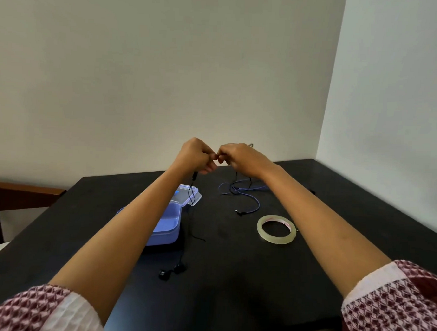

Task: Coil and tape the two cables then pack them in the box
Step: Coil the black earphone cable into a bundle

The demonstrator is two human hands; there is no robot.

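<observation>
Two hands are meeting in the air in front of me. My left hand (195, 155) and my right hand (240, 157) are curling their fingers and pinching the thin black cable (191, 194) where their fingertips are touching. From my left hand the cable is hanging down past the lid (186, 191) and the open purple box (168, 225) below my left forearm, and its earbuds (172, 271) are lying on the black table (232, 278), nearer to me. Under my right hand the purple cable (246, 191) is lying loose on the table — the tape roll (276, 239) is sitting nearer, just beside my right forearm.
</observation>
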